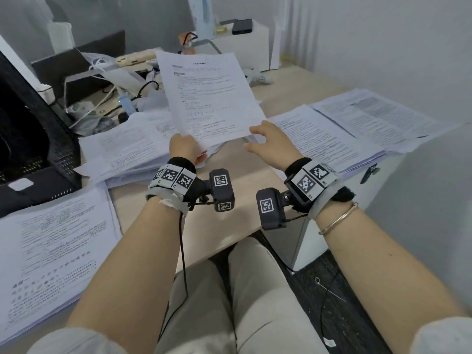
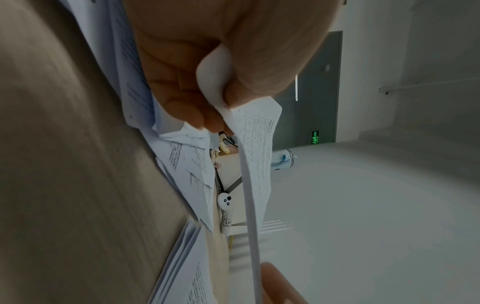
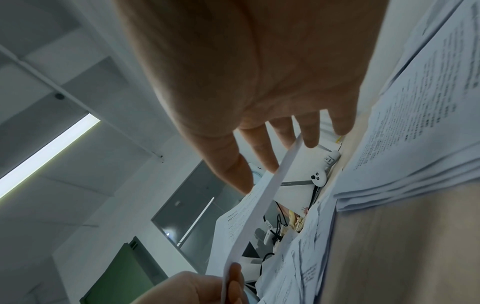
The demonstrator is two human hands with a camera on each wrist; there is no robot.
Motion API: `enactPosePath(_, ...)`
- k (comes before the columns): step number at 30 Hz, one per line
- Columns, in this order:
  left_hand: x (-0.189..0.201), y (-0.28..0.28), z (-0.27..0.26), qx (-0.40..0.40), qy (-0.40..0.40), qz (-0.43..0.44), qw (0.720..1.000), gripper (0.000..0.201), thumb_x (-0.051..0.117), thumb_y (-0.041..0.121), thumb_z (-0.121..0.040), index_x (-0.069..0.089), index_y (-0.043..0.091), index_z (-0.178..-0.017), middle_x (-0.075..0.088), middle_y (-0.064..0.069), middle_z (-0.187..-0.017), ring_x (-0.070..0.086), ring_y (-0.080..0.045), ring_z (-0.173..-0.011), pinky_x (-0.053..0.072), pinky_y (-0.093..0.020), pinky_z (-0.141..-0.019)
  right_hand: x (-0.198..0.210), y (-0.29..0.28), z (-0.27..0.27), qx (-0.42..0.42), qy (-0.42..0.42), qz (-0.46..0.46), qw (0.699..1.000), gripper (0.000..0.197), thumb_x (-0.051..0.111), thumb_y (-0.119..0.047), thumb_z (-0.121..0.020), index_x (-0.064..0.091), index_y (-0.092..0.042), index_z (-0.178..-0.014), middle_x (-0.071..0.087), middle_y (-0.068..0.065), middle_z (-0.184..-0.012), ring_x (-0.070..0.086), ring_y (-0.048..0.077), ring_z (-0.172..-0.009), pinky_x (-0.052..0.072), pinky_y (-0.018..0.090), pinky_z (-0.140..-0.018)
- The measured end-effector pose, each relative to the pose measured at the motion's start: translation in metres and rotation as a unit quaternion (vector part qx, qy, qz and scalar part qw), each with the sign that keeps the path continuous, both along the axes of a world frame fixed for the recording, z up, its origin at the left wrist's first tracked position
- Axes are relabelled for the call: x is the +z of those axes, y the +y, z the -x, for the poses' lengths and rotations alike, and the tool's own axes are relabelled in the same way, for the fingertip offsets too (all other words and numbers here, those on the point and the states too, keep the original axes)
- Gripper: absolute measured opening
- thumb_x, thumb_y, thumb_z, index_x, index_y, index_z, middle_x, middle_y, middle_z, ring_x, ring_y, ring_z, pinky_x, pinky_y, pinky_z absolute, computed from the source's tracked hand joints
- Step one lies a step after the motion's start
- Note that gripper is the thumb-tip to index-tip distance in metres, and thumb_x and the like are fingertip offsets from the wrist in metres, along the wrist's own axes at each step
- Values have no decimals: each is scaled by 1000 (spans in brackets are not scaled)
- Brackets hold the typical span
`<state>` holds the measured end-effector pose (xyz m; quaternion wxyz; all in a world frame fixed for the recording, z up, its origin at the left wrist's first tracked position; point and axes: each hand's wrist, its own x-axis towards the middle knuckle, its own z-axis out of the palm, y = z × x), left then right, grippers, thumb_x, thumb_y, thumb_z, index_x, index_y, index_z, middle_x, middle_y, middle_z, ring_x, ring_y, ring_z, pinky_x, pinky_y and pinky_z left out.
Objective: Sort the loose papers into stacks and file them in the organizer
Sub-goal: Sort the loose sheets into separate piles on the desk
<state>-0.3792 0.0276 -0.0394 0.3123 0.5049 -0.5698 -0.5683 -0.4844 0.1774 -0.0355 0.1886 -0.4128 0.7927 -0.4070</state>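
Sheet [image 1: 208, 98] held upright above the desk [image 1: 237, 180], long axis pointing away from the person. The left hand [image 1: 185, 148] pinches its near left corner; the right hand [image 1: 268, 140], fingers spread, touches the near right corner. Stacks [image 1: 332, 139] lie nearest the right hand.

A pale wooden tabletop [image 1: 229, 180] carries everything. At its far edge stands a white box [image 1: 251, 44] with a dark phone [image 1: 242, 26] lying on top. Left of the box, tangled black and white cables [image 1: 120, 95] lie beside a small blue bottle [image 1: 125, 102]. Near the tabletop's right edge rests a dark binder clip [image 1: 369, 172]. Beyond the box hangs a white curtain [image 1: 293, 29].
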Motion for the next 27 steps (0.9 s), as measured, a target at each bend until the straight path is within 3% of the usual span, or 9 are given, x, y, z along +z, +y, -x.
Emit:
enactPosePath(4, -5, -1, 1, 14, -5, -2, 1000, 8, 35, 3, -98, 33, 10, -100, 41, 3, -73, 49, -10, -61, 54, -29, -66, -3, 1, -2, -4, -12, 13, 1000, 52, 57, -20, -92, 41, -9, -141, 31, 6, -151, 26, 15, -140, 21, 20, -103)
enactPosePath(6, -3, 0, -1, 30, -7, 3, 1000, 15, 33, 3, -98, 37, 14, -90, 39, 4, -73, 47, -10, -61, 54, -31, -69, -4, 0, -3, -10, -22, 31, 999, 52, 58, -20, -91, 43, -11, -140, 27, 5, -153, 23, 13, -142, 18, 21, -107)
enactPosePath(9, -4, -3, -6, 44, 10, -16, 999, 28, 30, 4, -99, 34, 18, -75, 42, 1, -78, 48, -19, -78, 50, -31, -65, -5, -3, -8, -15, -37, 63, 997, 49, 57, -17, -90, 47, -13, -138, 26, 4, -154, 20, 11, -143, 16, 20, -108)
enactPosePath(12, -1, 0, -11, 40, 37, -31, 998, 25, 25, 0, -95, 42, 15, -105, 43, -2, -108, 41, -23, -97, 50, -38, -78, -5, -6, -11, -21, -35, 88, 995, 46, 56, -15, -91, 49, -13, -136, 31, 2, -152, 24, 10, -141, 17, 11, -98)
enactPosePath(15, 2, 3, -19, 30, 53, -17, 998, 41, 25, -1, -91, 40, 13, -127, 41, -1, -114, 44, -25, -103, 52, -44, -87, -5, -8, -12, -38, -30, 113, 992, 43, 57, -15, -91, 51, -12, -133, 39, 3, -144, 39, 12, -128, 23, 10, -94)
enactPosePath(18, 4, 6, -31, 26, 42, 10, 999, 44, 28, -1, -87, 40, 11, -127, 46, -1, -109, 48, -26, -107, 49, -48, -94, -3, -14, -14, -80, -48, 153, 984, 37, 56, -19, -92, 53, -13, -128, 43, 3, -137, 42, 12, -123, 31, 15, -99)
enactPosePath(20, 8, 12, -40, 20, 26, 36, 999, 43, 29, -2, -88, 38, 10, -129, 44, 0, -109, 46, -22, -105, 45, -36, -96, -1, -19, -17, -111, -80, 186, 973, 36, 54, -24, -93, 52, -14, -127, 43, 3, -136, 41, 15, -127, 33, 29, -108)
enactPosePath(22, 10, 17, -49, 11, 3, 78, 997, 43, 29, -3, -90, 36, 6, -131, 43, -2, -109, 41, -17, -101, 38, -25, -87, 2, -22, -23, -134, -115, 213, 961, 40, 55, -23, -91, 49, -15, -130, 42, 2, -136, 42, 18, -127, 37, 39, -108)
enactPosePath(27, 12, 33, -82, -22, -3, 122, 992, 45, 29, -8, -87, 37, 3, -129, 46, -3, -110, 44, -16, -100, 41, -22, -78, 5, -35, -33, -119, -99, 184, 971, 49, 53, -2, -86, 46, -10, -135, 45, 4, -140, 40, 16, -130, 38, 30, -105)
